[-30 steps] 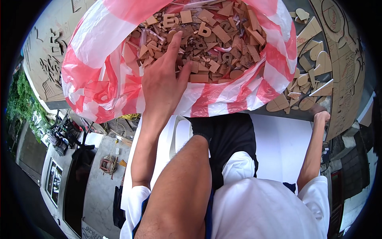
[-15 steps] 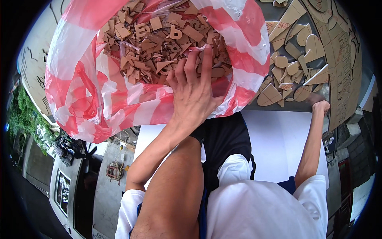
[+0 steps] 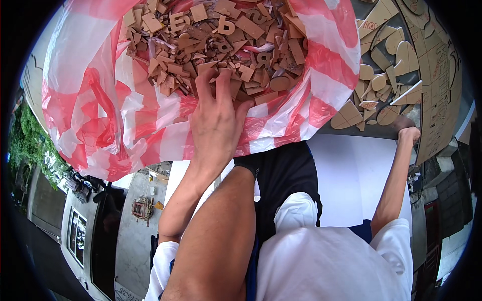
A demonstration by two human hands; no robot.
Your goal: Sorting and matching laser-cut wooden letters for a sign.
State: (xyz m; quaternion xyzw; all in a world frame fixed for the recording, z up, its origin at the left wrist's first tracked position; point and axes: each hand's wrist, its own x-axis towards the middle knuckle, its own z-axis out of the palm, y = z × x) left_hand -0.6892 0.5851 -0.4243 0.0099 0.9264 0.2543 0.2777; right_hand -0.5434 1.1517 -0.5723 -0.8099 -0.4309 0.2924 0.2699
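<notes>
My left hand (image 3: 216,118) reaches over the near edge of a red-and-white striped plastic bag (image 3: 165,130). Its fingers are apart and bent down among a heap of small brown cut pieces (image 3: 188,50) in the bag; nothing shows gripped, though the fingertips are partly hidden. Flat scraps, a cut letter shape (image 3: 226,25) and a round-ended piece (image 3: 279,83) are among them. At the right, my right hand (image 3: 409,131) is closed at the near edge of a dark surface, beside loose brown cut shapes (image 3: 346,115). Its fingers are blurred, and what they hold is hidden.
A large brown sheet (image 3: 437,105) with cut outlines curves along the right. A white panel (image 3: 346,175) lies under my legs. Down at the left are a concrete ledge (image 3: 138,241), a small bundle of wire or cord (image 3: 142,208) and a window (image 3: 78,233).
My left hand has moved left and its fingers have bent into the pieces. In view, the bag has shifted and its opening shows wider to the right. The right hand stays in nearly the same place.
</notes>
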